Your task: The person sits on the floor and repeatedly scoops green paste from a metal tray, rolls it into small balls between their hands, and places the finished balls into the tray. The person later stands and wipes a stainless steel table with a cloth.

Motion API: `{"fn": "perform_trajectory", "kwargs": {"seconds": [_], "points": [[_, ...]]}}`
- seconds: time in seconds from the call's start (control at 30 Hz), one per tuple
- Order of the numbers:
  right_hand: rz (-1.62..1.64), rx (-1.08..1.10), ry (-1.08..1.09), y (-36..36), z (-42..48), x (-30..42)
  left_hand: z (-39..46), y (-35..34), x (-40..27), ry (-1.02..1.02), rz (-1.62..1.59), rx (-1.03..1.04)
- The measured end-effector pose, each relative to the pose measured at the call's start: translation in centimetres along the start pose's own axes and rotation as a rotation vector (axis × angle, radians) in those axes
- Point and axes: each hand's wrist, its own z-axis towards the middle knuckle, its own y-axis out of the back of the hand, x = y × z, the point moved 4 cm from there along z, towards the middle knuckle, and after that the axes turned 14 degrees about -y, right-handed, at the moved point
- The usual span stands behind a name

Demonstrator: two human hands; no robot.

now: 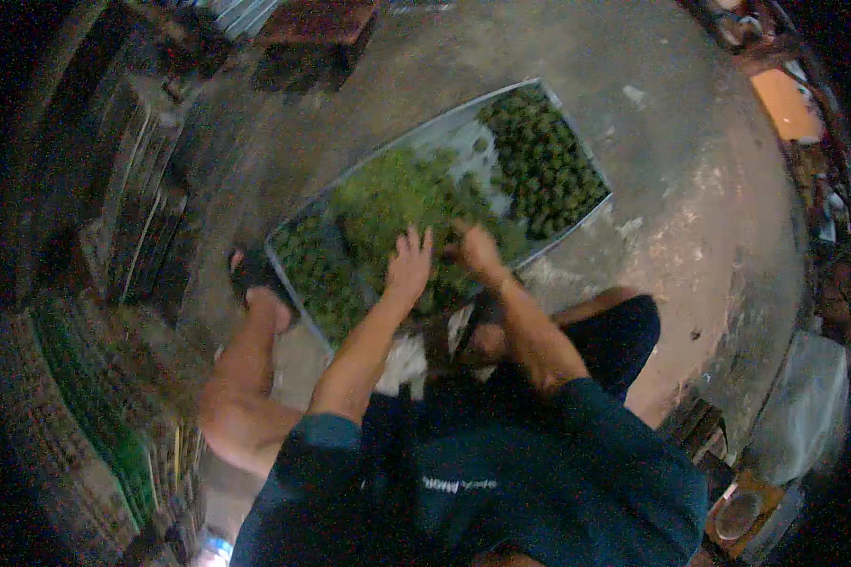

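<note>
A long shallow tray [405, 139] with pale rims lies on the floor before me, slightly askew. Dark green, roundish small pieces [546, 163] fill its right end; blur hides what they are. A looser, lighter green heap [397, 191] covers the middle. More green pieces [319, 269] lie at the left end, beyond a dark dividing line. My left hand [410, 264] rests palm down at the near edge of the heap, fingers apart. Just right of it, my right hand [478, 249] reaches into the greens with bent fingers; whether it grips a piece is too blurred to tell.
My legs straddle the near side of the tray, a sandalled foot [266, 290] beside its left corner. A brown wooden stool or low table [315, 28] stands beyond. Leftward lie a rack-like object [142, 177] and a green strip [92, 418]; a grey translucent container [801, 407] stands right.
</note>
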Motion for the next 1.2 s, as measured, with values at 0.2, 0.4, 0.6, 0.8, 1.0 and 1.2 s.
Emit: {"fn": "perform_trajectory", "kwargs": {"seconds": [0.2, 0.4, 0.6, 0.8, 1.0, 1.2], "points": [[-0.140, 0.058, -0.058, -5.9, 2.5, -3.7, 0.1, -4.5, -0.1, -0.102, 0.126, -0.026], [0.224, 0.057, -0.231, -1.6, 0.5, -0.9, -0.2, -3.7, 3.8, -0.156, -0.175, 0.156], [0.581, -0.005, -0.281, -0.9, -0.9, -0.2, -0.3, 0.8, 3.8, 0.210, -0.389, 0.097], [0.353, 0.069, -0.360, 3.1, -4.8, 5.6, -0.4, -2.7, 4.7, 0.319, -0.437, 0.057], [0.572, -0.090, -0.166, -1.1, -2.6, 3.9, 0.1, -3.7, 6.3, 0.517, -1.206, -0.012], [0.470, 0.091, -0.228, 0.0, -4.8, 4.1, -2.5, 2.6, 0.6, 0.472, -1.366, -0.105]]}}
